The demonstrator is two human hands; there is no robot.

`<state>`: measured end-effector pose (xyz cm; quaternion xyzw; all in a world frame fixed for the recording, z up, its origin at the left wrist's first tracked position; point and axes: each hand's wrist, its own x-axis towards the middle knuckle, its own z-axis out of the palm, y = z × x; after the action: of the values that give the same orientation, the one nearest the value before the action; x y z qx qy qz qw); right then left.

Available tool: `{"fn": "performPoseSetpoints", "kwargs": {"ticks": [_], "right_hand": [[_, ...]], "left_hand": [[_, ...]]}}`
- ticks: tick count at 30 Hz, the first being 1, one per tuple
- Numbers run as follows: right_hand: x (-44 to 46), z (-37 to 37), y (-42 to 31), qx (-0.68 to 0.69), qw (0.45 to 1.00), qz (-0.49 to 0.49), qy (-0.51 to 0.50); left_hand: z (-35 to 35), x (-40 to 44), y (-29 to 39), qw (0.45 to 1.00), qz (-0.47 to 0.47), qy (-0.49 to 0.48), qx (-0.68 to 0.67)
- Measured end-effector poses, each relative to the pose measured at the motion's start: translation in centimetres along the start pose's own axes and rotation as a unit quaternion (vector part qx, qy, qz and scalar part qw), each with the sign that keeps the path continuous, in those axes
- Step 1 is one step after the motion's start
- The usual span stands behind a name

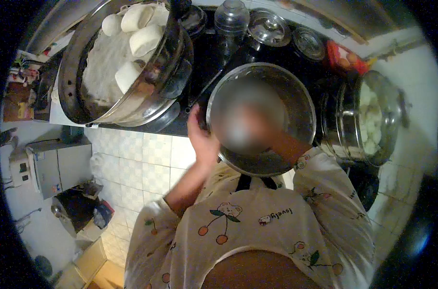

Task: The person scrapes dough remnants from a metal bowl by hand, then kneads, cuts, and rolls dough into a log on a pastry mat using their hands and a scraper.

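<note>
A large round metal bowl (303,113) sits in front of my body at the edge of the dark counter. My left hand (203,137) grips its left side, with the palm against the outer wall by the rim. Inside the bowl is my right hand (264,127), reaching down over the right rim. A grey blur covers its fingers and the pale stuff beneath them, so I cannot make out what it touches or whether it holds anything.
At left, a big steamer tier (74,103) holds a cloth and several white dough buns (145,40). A lidded steamer pot (346,118) stands at right. Along the back are a clear jar (232,19), a lidded metal pot (268,28) and a red packet (344,57).
</note>
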<state>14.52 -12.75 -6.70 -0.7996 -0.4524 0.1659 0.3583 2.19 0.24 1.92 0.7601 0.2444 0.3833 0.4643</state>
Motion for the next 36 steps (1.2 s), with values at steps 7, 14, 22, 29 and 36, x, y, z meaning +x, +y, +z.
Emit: {"fn": "performPoseSetpoints", "kwargs": {"ticks": [7, 14, 22, 29, 36], "right_hand": [[3.8, 0.6, 2.2, -0.041, 0.992, -0.017, 0.118], [2.7, -0.1, -0.6, 0.040, 0.999, -0.014, 0.001], [6.3, 4.9, 4.9, -0.293, 0.947, 0.079, -0.109], [3.3, 4.4, 1.6, -0.149, 0.981, 0.044, -0.116], [2.7, 1.6, 3.2, 0.012, 0.994, -0.097, -0.053]], "left_hand": [[0.7, -6.7, -1.4, 0.923, -0.288, -0.071, -0.244], [1.8, -5.9, 0.3, 0.937, -0.298, -0.011, -0.182], [1.9, -6.0, -0.3, 0.939, -0.293, 0.012, -0.183], [1.9, -5.8, -0.3, 0.943, -0.295, 0.005, -0.157], [1.9, -5.2, 1.2, 0.937, -0.295, 0.022, -0.185]]}}
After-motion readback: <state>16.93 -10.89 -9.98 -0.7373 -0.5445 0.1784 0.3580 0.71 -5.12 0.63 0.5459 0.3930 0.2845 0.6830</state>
